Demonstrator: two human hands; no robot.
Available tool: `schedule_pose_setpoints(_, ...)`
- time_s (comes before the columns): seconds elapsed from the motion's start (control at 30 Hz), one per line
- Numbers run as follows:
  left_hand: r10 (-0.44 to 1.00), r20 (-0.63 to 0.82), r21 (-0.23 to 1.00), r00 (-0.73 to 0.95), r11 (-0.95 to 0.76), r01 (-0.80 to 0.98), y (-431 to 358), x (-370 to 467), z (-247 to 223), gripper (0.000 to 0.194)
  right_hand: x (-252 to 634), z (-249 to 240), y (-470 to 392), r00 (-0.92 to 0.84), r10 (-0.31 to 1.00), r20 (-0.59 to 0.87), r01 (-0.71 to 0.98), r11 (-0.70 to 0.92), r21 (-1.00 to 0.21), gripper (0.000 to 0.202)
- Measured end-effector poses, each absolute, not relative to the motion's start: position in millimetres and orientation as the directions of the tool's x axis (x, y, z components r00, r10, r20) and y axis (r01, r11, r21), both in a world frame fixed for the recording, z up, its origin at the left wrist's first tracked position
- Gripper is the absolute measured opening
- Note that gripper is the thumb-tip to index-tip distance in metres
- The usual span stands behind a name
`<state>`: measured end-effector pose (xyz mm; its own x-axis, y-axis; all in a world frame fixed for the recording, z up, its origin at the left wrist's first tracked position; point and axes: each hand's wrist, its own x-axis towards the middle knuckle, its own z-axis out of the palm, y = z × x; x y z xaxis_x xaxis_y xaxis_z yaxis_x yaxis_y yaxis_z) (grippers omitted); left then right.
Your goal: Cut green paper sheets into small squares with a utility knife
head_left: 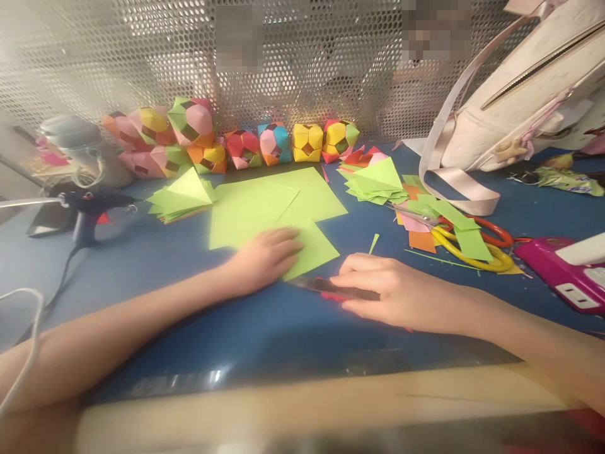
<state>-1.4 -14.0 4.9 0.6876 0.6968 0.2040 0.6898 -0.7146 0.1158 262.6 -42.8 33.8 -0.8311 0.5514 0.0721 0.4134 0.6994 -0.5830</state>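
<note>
Reference: green paper square (317,247), flat on the blue desk (227,343), its rear part bordering a larger green sheet (243,214). Left hand (270,255): grip unclosed, fingers laid across the square's left side. Right hand (382,287): grip closed around a dark-and-red cutting tool (307,285), exact type blurred, tip just beside the square's front corner. Working room: desk surface ahead of the square, down to the near edge. Right of the square: a narrow green strip (374,244), then scissors (491,260) among paper offcuts (420,241).
</note>
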Motion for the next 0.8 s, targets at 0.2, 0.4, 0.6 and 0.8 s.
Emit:
schedule_pose_setpoints(0.2, 0.691, 0.218, 0.137, 0.689, -0.720, 0.680, -13.8, -2.7, 3.9, 0.038, 280.2, 40.0, -33.2, -0.748, 0.645, 0.156, 0.465, 0.676, -0.572, 0.027)
schedule_pose_setpoints(0.4, 0.694, 0.225, 0.175, 0.684, -0.720, 0.672, -12.9, -3.6, 5.0, 0.037, 314.7, 25.0, 8.3, -0.455, 0.828, 0.328, 0.784, 0.547, -0.293, 0.022)
schedule_pose_setpoints(0.6, 0.686, 0.255, 0.204, 0.681, -0.727, 0.656, -11.2, -5.2, 2.5, 0.034, 324.1, 12.4, 21.7, -0.435, 0.839, 0.327, 0.846, 0.505, -0.172, 0.022)
schedule_pose_setpoints(0.8, 0.678, 0.277, 0.199, 0.681, -0.734, 0.650, -12.4, -5.7, 1.5, 0.030, 288.8, 24.5, 7.4, -0.487, 0.792, 0.367, 0.726, 0.601, -0.335, 0.026)
